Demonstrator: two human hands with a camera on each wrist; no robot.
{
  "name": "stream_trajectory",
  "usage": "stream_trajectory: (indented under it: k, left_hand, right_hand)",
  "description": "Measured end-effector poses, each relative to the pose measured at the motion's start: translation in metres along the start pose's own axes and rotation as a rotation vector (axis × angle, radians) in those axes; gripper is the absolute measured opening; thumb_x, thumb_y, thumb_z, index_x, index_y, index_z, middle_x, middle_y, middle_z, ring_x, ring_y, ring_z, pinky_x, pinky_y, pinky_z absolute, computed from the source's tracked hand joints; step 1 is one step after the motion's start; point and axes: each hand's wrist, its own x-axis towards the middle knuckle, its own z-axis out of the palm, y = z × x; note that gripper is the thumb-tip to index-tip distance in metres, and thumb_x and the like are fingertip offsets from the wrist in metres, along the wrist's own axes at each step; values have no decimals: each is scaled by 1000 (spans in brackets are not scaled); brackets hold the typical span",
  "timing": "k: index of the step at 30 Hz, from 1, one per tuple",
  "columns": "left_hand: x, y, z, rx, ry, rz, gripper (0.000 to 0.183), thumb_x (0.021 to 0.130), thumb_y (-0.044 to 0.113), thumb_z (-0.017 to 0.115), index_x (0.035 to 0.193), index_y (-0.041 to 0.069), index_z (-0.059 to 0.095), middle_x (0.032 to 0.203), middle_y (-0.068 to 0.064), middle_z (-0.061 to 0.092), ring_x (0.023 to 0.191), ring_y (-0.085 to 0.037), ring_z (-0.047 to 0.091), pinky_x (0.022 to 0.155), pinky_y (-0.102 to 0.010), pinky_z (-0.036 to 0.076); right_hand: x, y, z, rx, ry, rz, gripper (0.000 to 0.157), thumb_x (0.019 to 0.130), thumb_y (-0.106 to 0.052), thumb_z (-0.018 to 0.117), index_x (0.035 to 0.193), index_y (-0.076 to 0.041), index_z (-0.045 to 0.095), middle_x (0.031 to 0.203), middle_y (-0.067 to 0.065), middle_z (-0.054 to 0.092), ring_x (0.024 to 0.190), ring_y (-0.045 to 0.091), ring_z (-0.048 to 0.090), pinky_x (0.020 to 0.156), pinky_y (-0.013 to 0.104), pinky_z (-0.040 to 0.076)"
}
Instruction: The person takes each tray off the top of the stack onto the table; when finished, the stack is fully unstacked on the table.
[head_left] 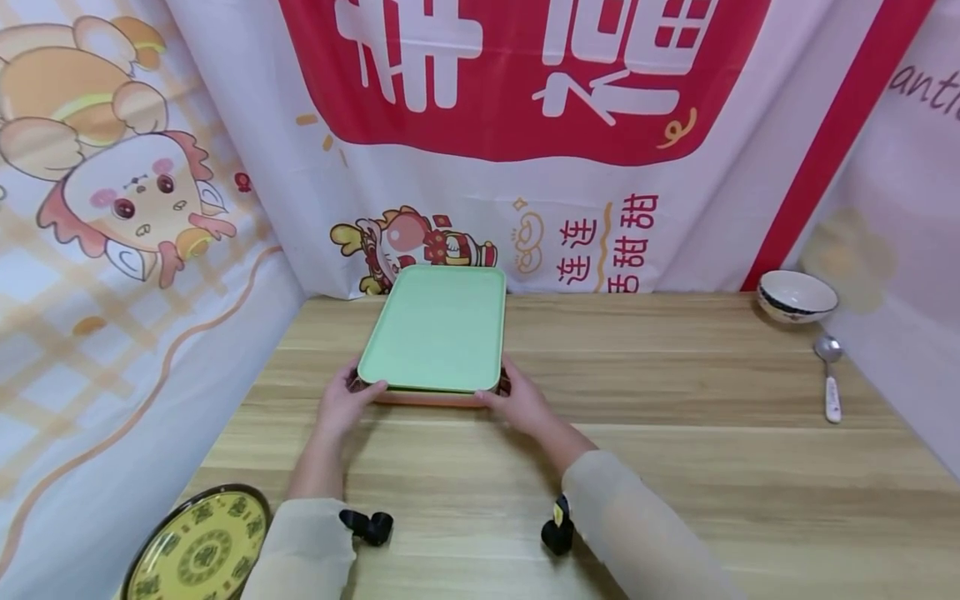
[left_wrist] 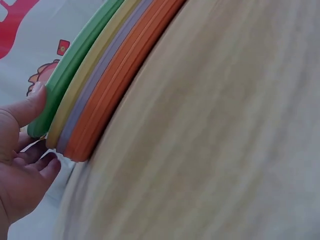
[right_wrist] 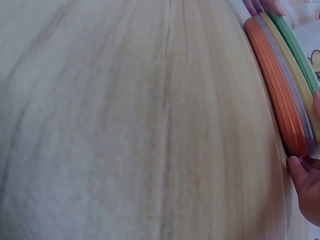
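Note:
A pale green rectangular tray [head_left: 438,329] tops a stack near the back of the wooden table. Below it in the left wrist view come a yellow tray [left_wrist: 62,115], a lilac tray [left_wrist: 71,120] and an orange tray [left_wrist: 110,90]. My left hand [head_left: 347,407] grips the green tray's near left corner, thumb on its rim, fingers below at a narrow gap above the yellow tray. At the near right corner, my right hand [head_left: 525,404] holds the green tray with its thumb on the rim; its other fingers are partly hidden, one beside the orange tray.
A white bowl with a dark patterned band [head_left: 787,312] stands at the table's back right, with a spoon [head_left: 831,383] in front of it. A yellow patterned round plate [head_left: 176,537] lies at the front left. Printed cloth [head_left: 660,225] hangs behind and along both sides.

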Motion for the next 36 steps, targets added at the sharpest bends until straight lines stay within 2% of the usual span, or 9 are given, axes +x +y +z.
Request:
stream_trajectory:
  k: [4,6,10,12,18,26,31,33,36]
  left_hand:
    - [-1,11,-2,40,16,-15,81,89,16,72,154,4,25,157,-21,32,144,-35,34,121,-41,33]
    - [0,16,-2,4,7,-19,81,89,13,72,154,4,25,156,-20,35,142,-32,38,117,-37,39]
    - [2,20,1,-107,-24,-17,79,92,8,67,155,5,19,156,-21,33,139,-28,42,101,-17,50]
    - [1,20,3,-167,-29,-18,74,96,7,61,155,5,18,154,-23,33,128,-22,51,91,-12,53]
    - [-2,17,5,-342,-31,-51,69,101,3,48,158,9,9,153,-27,30,91,3,62,90,-18,57]
    - [-10,33,1,-570,36,-128,72,99,-4,47,158,15,12,156,-22,29,85,-2,67,82,-16,59]
    - [-19,53,-17,-645,46,-146,72,98,-6,48,158,16,14,124,-4,60,77,-6,70,74,-15,60]
    - [-22,60,-26,-675,41,-132,73,97,-6,48,158,15,13,106,5,65,74,-8,71,72,-16,60]
    - [-25,69,-42,-707,22,-70,74,96,-9,49,158,11,11,92,5,69,74,-10,72,72,-18,61]
  right_hand:
    - [-1,-3,-2,8,-2,9,83,90,-31,72,156,-15,25,156,13,38,140,30,42,119,43,36]
    - [-1,-3,-2,16,0,2,81,90,-30,72,155,-14,27,155,14,40,139,32,44,117,44,38]
    - [0,-2,-4,15,3,2,80,91,-29,71,155,-13,27,154,15,41,137,33,46,116,44,40]
    - [0,-2,-4,10,2,10,81,90,-30,71,156,-14,26,154,14,41,138,32,45,116,44,39]
    - [2,0,-1,39,1,5,82,89,-27,73,155,-14,26,153,14,42,137,32,46,116,43,40]
    - [1,5,4,77,4,-17,87,86,-15,75,156,-10,23,152,18,43,137,34,46,113,41,43]
    - [0,7,5,49,8,-35,89,88,-16,74,156,-2,18,150,24,43,136,37,46,112,40,44]
    - [-1,7,5,46,7,-34,90,88,-18,74,156,-2,17,151,23,42,137,36,45,113,40,44]
    - [-2,6,4,52,13,-22,90,88,-19,74,156,-3,17,152,21,41,138,34,45,115,40,42]
